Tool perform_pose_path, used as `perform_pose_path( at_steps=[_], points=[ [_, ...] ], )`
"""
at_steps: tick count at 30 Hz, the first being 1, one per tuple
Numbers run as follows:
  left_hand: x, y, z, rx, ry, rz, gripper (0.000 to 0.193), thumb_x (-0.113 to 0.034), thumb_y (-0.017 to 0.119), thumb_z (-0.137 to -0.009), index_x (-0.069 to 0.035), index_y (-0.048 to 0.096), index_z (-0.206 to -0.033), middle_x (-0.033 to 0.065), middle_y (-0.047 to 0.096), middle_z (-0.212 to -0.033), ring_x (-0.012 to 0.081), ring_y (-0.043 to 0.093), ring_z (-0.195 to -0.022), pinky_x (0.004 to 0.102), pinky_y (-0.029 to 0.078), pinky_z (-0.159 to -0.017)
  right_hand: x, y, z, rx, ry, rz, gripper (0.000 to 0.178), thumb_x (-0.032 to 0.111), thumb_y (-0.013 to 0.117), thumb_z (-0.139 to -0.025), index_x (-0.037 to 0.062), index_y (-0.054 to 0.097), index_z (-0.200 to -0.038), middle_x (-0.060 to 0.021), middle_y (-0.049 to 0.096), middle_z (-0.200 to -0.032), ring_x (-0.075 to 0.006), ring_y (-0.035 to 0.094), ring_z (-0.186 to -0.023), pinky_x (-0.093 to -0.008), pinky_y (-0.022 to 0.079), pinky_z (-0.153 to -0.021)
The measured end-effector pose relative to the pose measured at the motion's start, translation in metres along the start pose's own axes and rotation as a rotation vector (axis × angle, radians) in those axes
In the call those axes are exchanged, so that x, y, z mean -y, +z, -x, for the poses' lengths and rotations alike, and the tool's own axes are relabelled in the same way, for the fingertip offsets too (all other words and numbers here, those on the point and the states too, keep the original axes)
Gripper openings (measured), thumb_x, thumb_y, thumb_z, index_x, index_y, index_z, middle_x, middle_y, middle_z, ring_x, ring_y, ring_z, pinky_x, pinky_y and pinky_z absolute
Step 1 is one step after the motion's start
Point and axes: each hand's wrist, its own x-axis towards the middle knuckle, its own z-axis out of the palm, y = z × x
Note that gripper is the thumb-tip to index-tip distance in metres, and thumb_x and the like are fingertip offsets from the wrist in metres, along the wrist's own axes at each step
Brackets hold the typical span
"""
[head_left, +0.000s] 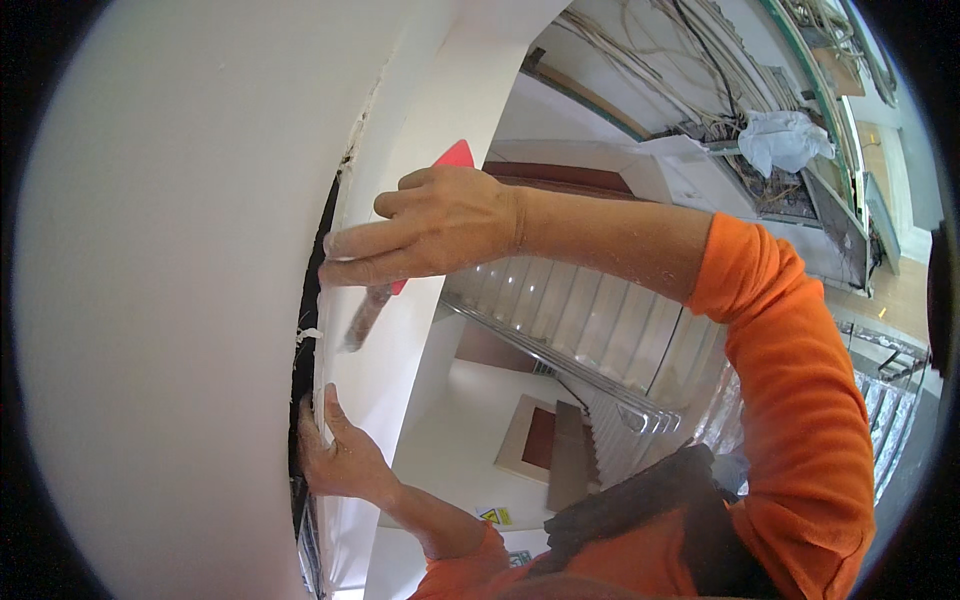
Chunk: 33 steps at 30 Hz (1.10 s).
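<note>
A long white board (385,350) runs alongside a large pale wall panel (170,300), with a dark ragged gap (308,300) between them. My right hand (430,225) is closed around a red-handled tool (457,155), most of its handle hidden by the palm. Its narrow, smeared blade (366,320) sticks out below the hand, over the board's face. Two of that hand's fingers stretch to the board's edge at the gap. Lower down, my left hand (343,455) grips the same edge, thumb on the face and fingertips partly hidden in the gap.
Beyond the board are a metal handrail (560,345) and pale steps (570,310). Bundled cables (640,60) hang at the upper right, near a crumpled white bag (785,140). A yellow warning sign (490,516) is on the wall below. Torn, chipped material lines the seam (350,150).
</note>
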Motion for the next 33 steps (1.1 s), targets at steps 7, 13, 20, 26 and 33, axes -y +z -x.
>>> perform_pose_path(
  at_steps=[7, 13, 20, 26, 33],
  points=[
    [-0.002, -0.005, -0.001, 0.043, -0.05, -0.052, 0.038, -0.039, 0.08, -0.088, -0.003, 0.08, -0.099, 0.0145, 0.078, -0.093, 0.0321, 0.073, -0.077, 0.0421, 0.056, -0.072, 0.002, -0.002, -0.006, 0.078, 0.092, -0.056, 0.049, 0.018, 0.068, -0.091, 0.0216, 0.056, -0.138, 0.0039, 0.057, -0.134, -0.0177, 0.073, -0.081, -0.0342, 0.061, -0.064],
    [0.001, -0.005, 0.002, 0.065, -0.089, -0.039, 0.037, -0.037, 0.08, -0.089, -0.002, 0.08, -0.1, 0.0145, 0.078, -0.093, 0.0325, 0.073, -0.078, 0.0412, 0.056, -0.074, 0.018, -0.003, -0.008, 0.127, 0.18, 0.0, 0.045, 0.02, 0.065, -0.094, 0.0147, 0.056, -0.139, 0.0002, 0.057, -0.134, -0.0184, 0.074, -0.077, -0.0331, 0.061, -0.061],
    [0.004, -0.002, 0.001, 0.052, -0.025, -0.038, 0.038, -0.037, 0.08, -0.089, -0.001, 0.08, -0.101, 0.0152, 0.078, -0.093, 0.0332, 0.073, -0.08, 0.0408, 0.057, -0.074, 0.023, -0.002, -0.017, 0.146, 0.198, -0.026, 0.037, 0.025, 0.067, -0.095, 0.0087, 0.059, -0.127, -0.0065, 0.061, -0.121, -0.0196, 0.074, -0.07, -0.0359, 0.061, -0.053],
    [0.011, -0.001, -0.004, 0.06, -0.001, -0.067, 0.041, -0.041, 0.079, -0.089, -0.002, 0.08, -0.101, 0.0153, 0.078, -0.094, 0.0337, 0.074, -0.081, 0.0416, 0.057, -0.074, 0.011, 0.007, -0.028, 0.098, 0.15, -0.072, 0.028, 0.028, 0.068, -0.094, 0.0103, 0.059, -0.114, -0.0033, 0.064, -0.106, -0.0184, 0.07, -0.063, -0.0325, 0.054, -0.049],
    [0.018, -0.003, -0.005, 0.058, 0.081, -0.177, 0.039, -0.04, 0.078, -0.09, -0.002, 0.08, -0.101, 0.0135, 0.079, -0.095, 0.032, 0.075, -0.081, 0.0417, 0.058, -0.073, 0.006, 0.007, -0.031, 0.162, 0.13, -0.029, 0.024, 0.028, 0.071, -0.09, 0.0104, 0.063, -0.105, -0.0049, 0.064, -0.095, -0.0217, 0.073, -0.073, -0.0359, 0.057, -0.055]
  ],
)
